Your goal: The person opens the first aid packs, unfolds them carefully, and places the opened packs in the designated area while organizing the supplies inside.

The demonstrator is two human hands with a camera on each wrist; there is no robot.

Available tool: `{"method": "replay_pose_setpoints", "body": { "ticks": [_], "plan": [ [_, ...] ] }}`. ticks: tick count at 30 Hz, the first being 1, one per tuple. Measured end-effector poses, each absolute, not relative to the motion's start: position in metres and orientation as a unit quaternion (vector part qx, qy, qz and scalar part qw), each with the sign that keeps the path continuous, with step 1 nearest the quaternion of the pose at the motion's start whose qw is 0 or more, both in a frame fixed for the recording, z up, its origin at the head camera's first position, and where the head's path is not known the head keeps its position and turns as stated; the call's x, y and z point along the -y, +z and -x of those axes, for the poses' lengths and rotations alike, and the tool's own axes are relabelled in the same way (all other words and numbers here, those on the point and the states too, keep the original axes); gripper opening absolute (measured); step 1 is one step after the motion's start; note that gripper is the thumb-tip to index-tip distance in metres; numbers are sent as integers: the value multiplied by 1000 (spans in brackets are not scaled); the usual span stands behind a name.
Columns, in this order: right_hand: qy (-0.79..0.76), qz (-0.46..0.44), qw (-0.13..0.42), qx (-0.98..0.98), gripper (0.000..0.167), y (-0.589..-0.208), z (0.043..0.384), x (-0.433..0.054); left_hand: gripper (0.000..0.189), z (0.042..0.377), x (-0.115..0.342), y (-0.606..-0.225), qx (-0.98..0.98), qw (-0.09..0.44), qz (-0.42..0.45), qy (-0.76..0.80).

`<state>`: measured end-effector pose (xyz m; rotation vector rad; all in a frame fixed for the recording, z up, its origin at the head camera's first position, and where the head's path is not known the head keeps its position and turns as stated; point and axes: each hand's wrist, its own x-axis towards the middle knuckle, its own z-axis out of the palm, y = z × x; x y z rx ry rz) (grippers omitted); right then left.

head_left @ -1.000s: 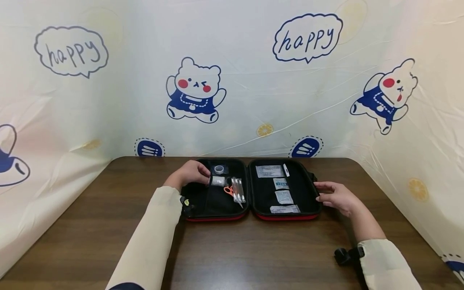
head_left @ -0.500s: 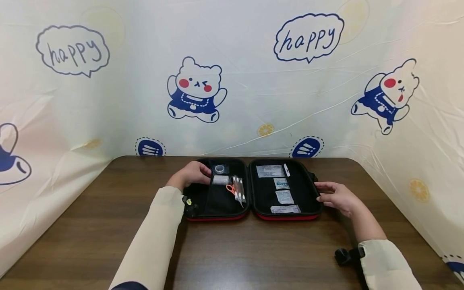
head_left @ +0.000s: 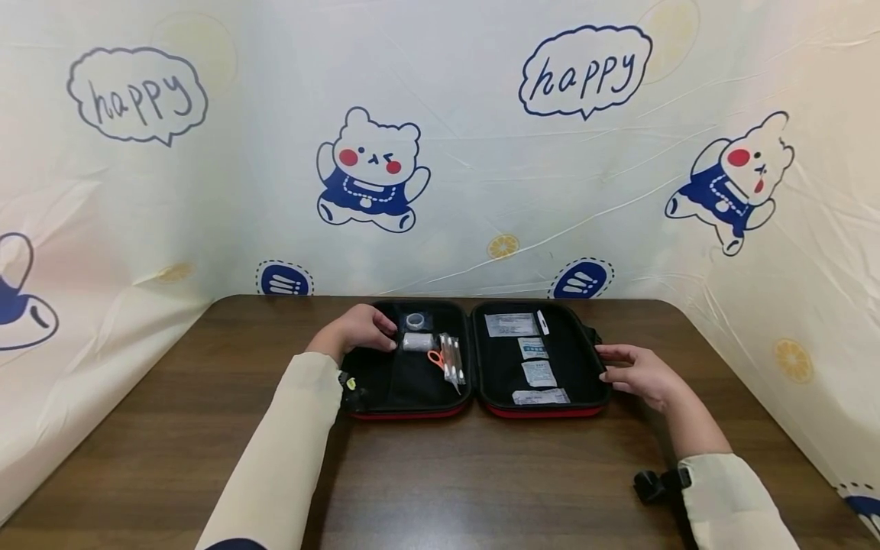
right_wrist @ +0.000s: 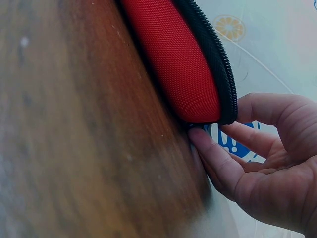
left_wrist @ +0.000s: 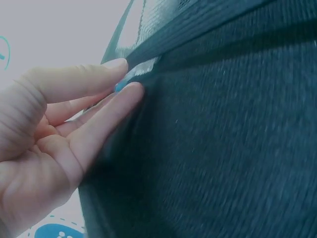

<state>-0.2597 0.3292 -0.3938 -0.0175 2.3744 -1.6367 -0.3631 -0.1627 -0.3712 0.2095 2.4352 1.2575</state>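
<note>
A first-aid case [head_left: 440,416] with a black lining and red outside lies open on the table. My left hand [head_left: 357,332] reaches into its left half. In the left wrist view, the thumb [left_wrist: 79,82] touches a black strap [left_wrist: 198,34], with a gap between it and the forefinger. A white bandage roll [head_left: 418,342] sits just right of these fingertips, and a tape roll [head_left: 415,321] in a clear packet lies above it. My right hand [head_left: 639,374] grips the right outer edge, one finger at the zipper [right_wrist: 227,64] and another digit under the red side.
Orange-handled scissors [head_left: 435,357] and a pack of swabs [head_left: 451,359] lie in the left half. On the right are several flat packets [head_left: 532,348] and a slim white stick [head_left: 543,322]. The wooden table [head_left: 426,489] ends at a printed curtain [head_left: 467,176].
My left hand has drawn slightly left from the bandage roll, which now shows more fully. The right hand keeps its place at the case's edge.
</note>
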Motion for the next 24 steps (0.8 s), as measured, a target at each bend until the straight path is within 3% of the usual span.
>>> {"method": "replay_pose_setpoints", "body": {
  "ticks": [24],
  "plan": [
    [-564, 0, 130, -815, 66, -394, 259, -329, 45, 350, 174, -356, -860, 167, -107, 469]
  ]
}}
